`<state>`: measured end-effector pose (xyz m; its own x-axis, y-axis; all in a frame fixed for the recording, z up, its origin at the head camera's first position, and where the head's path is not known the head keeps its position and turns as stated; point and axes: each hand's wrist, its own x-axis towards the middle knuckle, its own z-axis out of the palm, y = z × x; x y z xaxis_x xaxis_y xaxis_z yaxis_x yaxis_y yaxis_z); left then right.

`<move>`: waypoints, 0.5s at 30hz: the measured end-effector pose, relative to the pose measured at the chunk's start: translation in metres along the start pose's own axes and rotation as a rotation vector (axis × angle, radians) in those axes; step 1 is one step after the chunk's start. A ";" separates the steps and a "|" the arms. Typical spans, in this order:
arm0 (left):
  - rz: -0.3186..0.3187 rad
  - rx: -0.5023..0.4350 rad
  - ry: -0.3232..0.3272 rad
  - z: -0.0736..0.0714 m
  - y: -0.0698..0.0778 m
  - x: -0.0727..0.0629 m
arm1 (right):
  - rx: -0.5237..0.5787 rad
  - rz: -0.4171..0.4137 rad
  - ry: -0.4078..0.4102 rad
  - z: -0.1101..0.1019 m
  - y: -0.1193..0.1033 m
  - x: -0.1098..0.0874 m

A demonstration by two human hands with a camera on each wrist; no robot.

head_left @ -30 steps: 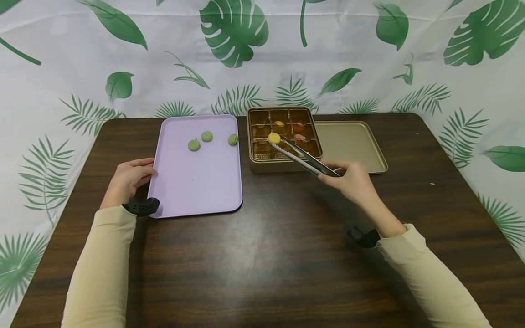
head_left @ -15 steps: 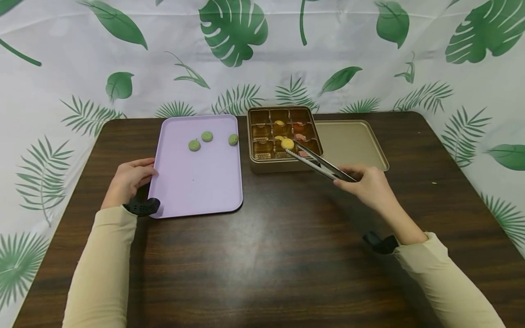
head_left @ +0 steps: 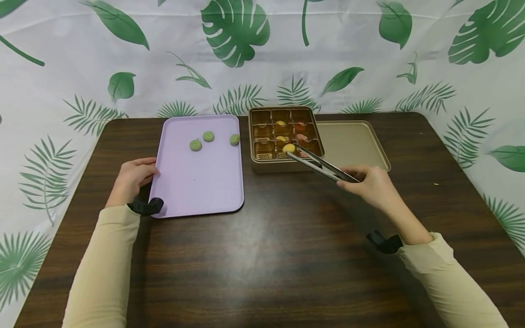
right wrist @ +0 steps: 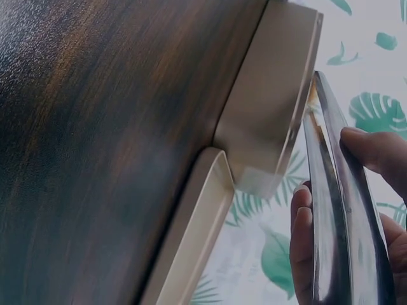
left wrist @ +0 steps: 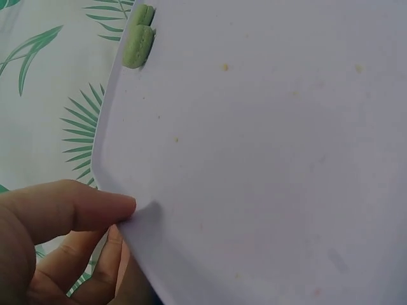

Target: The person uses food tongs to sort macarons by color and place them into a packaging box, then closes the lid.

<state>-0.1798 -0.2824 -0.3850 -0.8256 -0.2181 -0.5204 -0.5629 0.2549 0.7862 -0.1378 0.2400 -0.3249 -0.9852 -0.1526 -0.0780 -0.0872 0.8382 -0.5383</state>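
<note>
At the left rim of the lilac tray (head_left: 197,182), my left hand (head_left: 133,180) pinches the edge, one digit on top and other fingers beneath in the left wrist view. Several green macarons (head_left: 195,145) lie toward the tray's far side. My right hand (head_left: 371,184) grips metal tongs (head_left: 321,166), whose tips hold a yellow macaron (head_left: 289,148) at the front middle compartment of the gold tin (head_left: 283,166). Whether the macaron touches the compartment floor I cannot tell. Yellow and pink pieces (head_left: 301,136) sit in other compartments of the divided insert.
A flat gold lid (head_left: 348,141) lies right of the tin, against its side. The dark wooden table (head_left: 262,255) extends in front. A leaf-print cloth (head_left: 164,54) hangs behind, and a small yellow crumb (head_left: 436,184) lies at the right.
My right hand has moved right and toward me with the tongs, carrying the yellow macaron from over the tin's middle to its front middle compartment, then lower. The left hand stays at the tray.
</note>
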 end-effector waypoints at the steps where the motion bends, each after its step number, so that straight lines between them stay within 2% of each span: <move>1: 0.006 0.004 0.002 0.000 0.000 0.000 | 0.003 -0.001 0.000 0.000 0.000 0.000; 15: 0.044 0.025 0.043 0.001 0.001 -0.002 | 0.038 0.003 -0.004 0.007 -0.009 0.005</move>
<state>-0.1783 -0.2809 -0.3835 -0.8474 -0.2464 -0.4703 -0.5274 0.2888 0.7990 -0.1412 0.2279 -0.3260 -0.9848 -0.1525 -0.0828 -0.0788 0.8182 -0.5695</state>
